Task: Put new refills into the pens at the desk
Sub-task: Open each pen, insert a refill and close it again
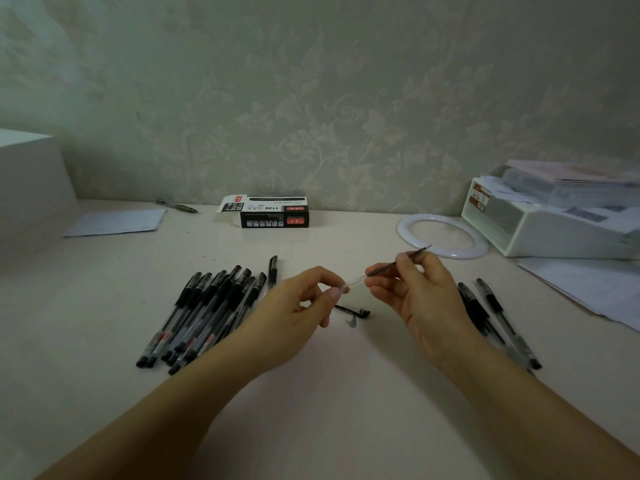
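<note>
We held a single refill [388, 266] in the air above the middle of the desk [329, 410], between both hands. Our right hand [420, 296] pinched its dark, ink-filled length between thumb and fingertips, with the metal writing tip pointing away toward the far right corner. Our left hand [301, 301] pinched the clear back end between thumb and forefinger, its other fingers curled under. Holding it at both ends kept the thin tube steady and straight, which we judged suited either inspecting it or lining it up for a barrel.

Directly below the hands, near the middle of the desk, lay a black pen part [353, 310] and a small pale piece [352, 322] just beside it; we could not tell exactly which parts they were, though they looked like pieces taken off an opened pen and left within easy reach.

Toward the left edge a bundle of black gel pens [204, 313] lay fanned together, and a lone pen [273, 270] sat just beyond it. Toward the right edge a smaller group of pens [495, 317] lay apart, a split that read to us as sorting finished from unfinished, though we could not say which was which.

At the far edge, against the wall, an opened black pen box [273, 214] lay on its side. A white ring [443, 235] and a white tray of papers [554, 220] stood at the far right corner.
</note>
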### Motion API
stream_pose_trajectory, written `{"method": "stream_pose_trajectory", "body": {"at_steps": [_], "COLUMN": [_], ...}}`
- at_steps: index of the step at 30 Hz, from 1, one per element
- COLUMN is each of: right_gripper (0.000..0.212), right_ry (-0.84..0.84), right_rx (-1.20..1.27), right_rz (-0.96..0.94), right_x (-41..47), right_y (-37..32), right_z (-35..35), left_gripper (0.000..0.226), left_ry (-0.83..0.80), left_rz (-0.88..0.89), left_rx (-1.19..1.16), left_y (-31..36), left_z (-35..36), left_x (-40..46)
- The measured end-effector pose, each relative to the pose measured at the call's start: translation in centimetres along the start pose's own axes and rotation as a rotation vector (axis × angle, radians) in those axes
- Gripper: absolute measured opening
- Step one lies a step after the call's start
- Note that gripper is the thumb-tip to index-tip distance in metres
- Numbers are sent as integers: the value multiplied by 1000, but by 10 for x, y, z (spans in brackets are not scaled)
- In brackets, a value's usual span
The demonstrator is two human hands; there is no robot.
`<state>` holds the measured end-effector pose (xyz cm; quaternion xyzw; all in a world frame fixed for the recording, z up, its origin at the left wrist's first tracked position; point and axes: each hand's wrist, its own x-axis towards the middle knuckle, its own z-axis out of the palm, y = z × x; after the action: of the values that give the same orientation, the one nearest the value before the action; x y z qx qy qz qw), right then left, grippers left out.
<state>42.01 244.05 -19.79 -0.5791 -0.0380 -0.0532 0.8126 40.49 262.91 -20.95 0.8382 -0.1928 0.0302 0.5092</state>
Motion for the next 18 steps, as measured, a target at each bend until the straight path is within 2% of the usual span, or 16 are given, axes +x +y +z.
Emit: {"method": "stream_pose_trajectory", "body": {"at_steps": [6, 12, 16, 18], "right_gripper": [13, 7, 15, 18], "right_ry": [-27, -256, -202, -231], "right_rx": [-51, -695, -1061, -1175], "right_rz": [3, -131, -293, -324], "right_x": [-1, -10, -7, -6], "right_y": [1, 5, 5, 4], "right_z": [0, 3, -4, -6], "left_gripper": [13, 7, 11, 12], "left_ry": [-2, 65, 149, 177], "left_rz": [-5, 53, 36, 50], "left_rx": [-6, 150, 197, 229], "left_y": [1, 3, 3, 4], "left_z": [-1, 1, -4, -6], "left_x": [0, -3, -2, -2]}}
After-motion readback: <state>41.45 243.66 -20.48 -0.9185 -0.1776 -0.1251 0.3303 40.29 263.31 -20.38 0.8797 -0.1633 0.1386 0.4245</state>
